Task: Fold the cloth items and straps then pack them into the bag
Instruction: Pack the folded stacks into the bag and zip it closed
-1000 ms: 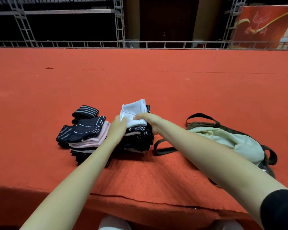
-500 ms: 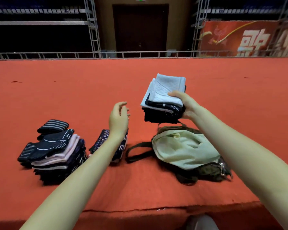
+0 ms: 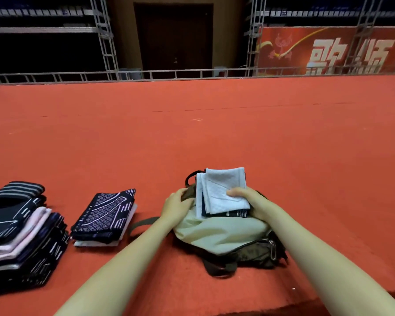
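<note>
An olive bag (image 3: 249, 254) with a pale green lining (image 3: 219, 233) lies open on the red carpet. My right hand (image 3: 251, 201) grips a stack of folded cloths (image 3: 224, 192), white on top and dark below, and holds it in the bag's mouth. My left hand (image 3: 177, 205) grips the bag's left rim. A small folded pile with a dark patterned cloth on top (image 3: 105, 215) lies to the left of the bag. Further left stands a taller pile of dark, striped and pink folded items (image 3: 21, 231).
The red carpeted platform (image 3: 214, 133) stretches far ahead to a metal rail (image 3: 176, 74). Its front edge runs just below my forearms. A bag strap (image 3: 141, 223) lies between the bag and the small pile.
My right hand has lowered the cloth stack from above the bag into its opening. My left hand has moved right from the small pile and taken hold of the bag's rim.
</note>
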`<act>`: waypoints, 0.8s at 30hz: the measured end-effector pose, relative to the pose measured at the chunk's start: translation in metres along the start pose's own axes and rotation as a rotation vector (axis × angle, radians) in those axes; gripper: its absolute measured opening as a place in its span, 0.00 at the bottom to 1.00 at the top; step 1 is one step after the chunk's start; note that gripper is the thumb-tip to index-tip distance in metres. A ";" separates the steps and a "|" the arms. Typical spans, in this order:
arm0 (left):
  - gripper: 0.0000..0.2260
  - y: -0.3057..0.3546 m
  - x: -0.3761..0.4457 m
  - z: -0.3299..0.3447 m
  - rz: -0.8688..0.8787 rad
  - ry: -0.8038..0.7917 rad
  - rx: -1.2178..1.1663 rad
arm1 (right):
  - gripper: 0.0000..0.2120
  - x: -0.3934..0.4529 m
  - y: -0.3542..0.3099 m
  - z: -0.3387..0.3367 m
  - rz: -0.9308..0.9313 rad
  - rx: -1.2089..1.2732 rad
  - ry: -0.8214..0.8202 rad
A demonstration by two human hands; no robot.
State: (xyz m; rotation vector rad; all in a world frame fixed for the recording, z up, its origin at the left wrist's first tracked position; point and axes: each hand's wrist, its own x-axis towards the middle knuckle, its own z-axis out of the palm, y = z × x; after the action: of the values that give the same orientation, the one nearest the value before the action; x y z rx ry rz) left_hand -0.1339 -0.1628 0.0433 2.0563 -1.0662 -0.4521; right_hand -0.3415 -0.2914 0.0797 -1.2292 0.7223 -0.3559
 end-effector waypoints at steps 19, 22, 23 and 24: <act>0.17 0.017 0.021 -0.055 -0.162 0.106 -0.493 | 0.22 0.019 -0.049 0.040 -0.099 -0.849 -0.120; 0.17 0.013 0.023 -0.053 -0.180 0.117 -0.514 | 0.30 0.014 -0.025 0.045 -0.399 -0.969 0.096; 0.15 0.014 0.024 -0.053 -0.157 0.117 -0.498 | 0.30 0.011 -0.019 0.047 -0.468 -1.006 0.141; 0.12 0.017 0.026 -0.052 -0.117 0.116 -0.461 | 0.29 0.009 -0.014 0.048 -0.521 -1.055 0.172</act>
State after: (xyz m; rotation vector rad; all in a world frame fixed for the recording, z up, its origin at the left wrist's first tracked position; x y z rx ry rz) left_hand -0.0965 -0.1656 0.0907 1.7133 -0.6962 -0.5708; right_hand -0.3004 -0.2664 0.0976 -2.4288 0.7448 -0.5342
